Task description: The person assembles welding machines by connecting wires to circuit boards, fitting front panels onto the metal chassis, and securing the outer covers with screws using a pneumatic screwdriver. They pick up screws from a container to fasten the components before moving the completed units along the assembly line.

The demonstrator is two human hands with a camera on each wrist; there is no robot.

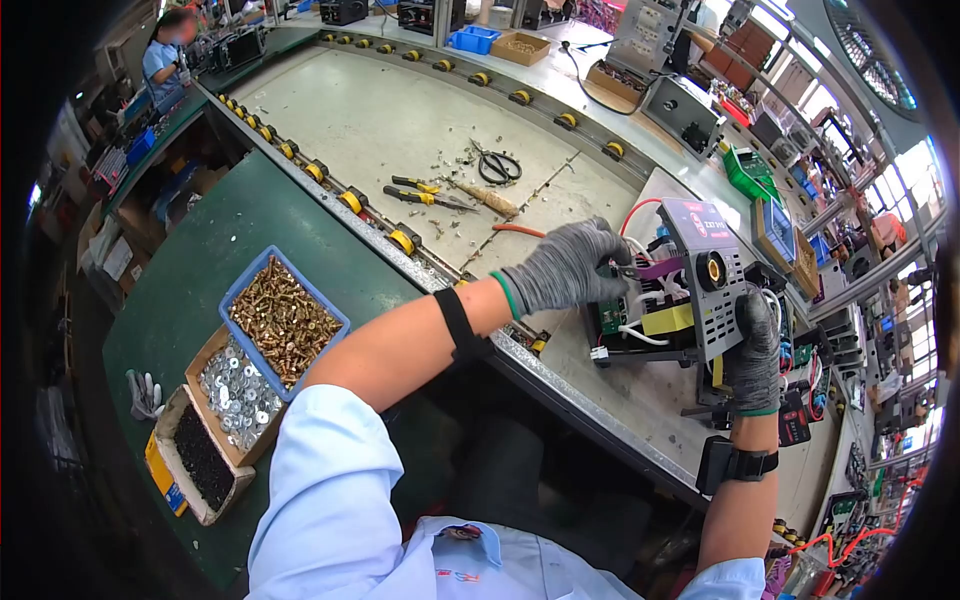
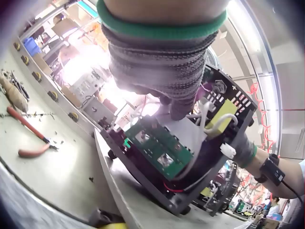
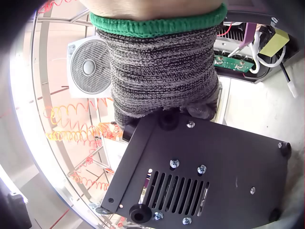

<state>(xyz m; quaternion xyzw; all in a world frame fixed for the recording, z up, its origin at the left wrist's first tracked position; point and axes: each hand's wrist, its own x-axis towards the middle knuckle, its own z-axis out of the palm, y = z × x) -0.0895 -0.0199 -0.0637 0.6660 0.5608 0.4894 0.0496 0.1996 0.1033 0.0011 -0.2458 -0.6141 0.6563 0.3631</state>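
Note:
A welding machine [image 1: 715, 275] with a black vented front panel stands on the bench, its side uncovered. Inside are a green circuit board [image 2: 159, 148], white wires and a yellow block [image 1: 668, 319]. My left hand [image 1: 570, 265], in a grey knit glove, reaches into the uncovered side and pinches the near end of a purple strip [image 1: 660, 268]; the fingertips are partly hidden. At the front panel's right edge, my gloved right hand [image 1: 757, 355] grips the machine, with most fingers out of sight. Below that hand in the right wrist view is a black metal case [image 3: 228, 157] with rubber feet and slots.
Pliers [image 1: 425, 194] and black-handled scissors [image 1: 497, 165] lie among small scraps on the bench. To the left are a blue tray [image 1: 342, 335] of brass-coloured screws, a box of washers [image 1: 238, 390] and a box of small black parts [image 1: 203, 455]. Rollers [image 1: 405, 240] line the bench edge.

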